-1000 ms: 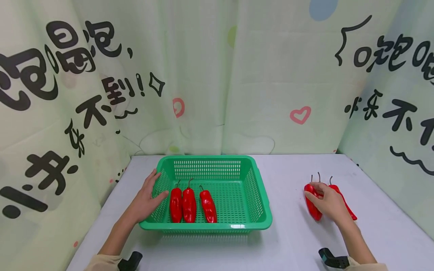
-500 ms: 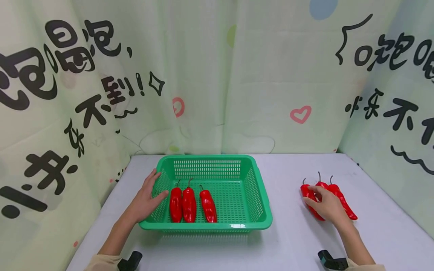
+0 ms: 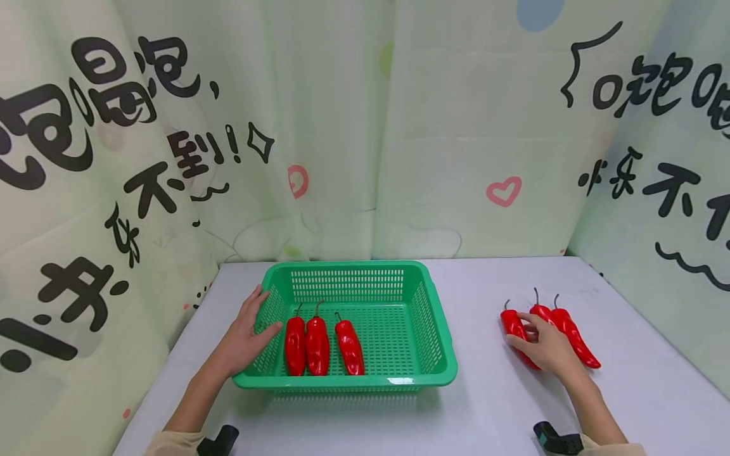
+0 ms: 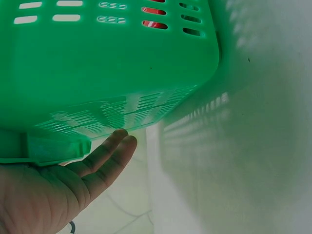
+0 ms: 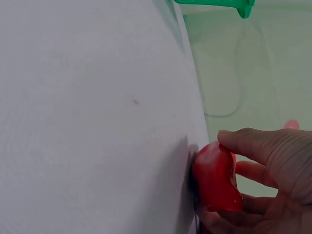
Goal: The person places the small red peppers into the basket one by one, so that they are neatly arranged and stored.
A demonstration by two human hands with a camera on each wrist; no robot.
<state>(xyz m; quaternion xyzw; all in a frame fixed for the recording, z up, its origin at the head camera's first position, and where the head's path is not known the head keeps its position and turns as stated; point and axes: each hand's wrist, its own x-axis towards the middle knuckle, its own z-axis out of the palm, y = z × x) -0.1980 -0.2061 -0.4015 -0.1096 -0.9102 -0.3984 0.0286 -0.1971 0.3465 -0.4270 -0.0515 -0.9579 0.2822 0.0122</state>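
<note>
White table, right grip pinching red pepper, middle pepper mostly hidden, left grip spread against green basket

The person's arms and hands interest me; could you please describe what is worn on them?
The left hand and right hand wear no gloves. The forearms are bare down to a beige left sleeve and a matching right sleeve. By the cuffs sit a left black device and a right black device.
</note>
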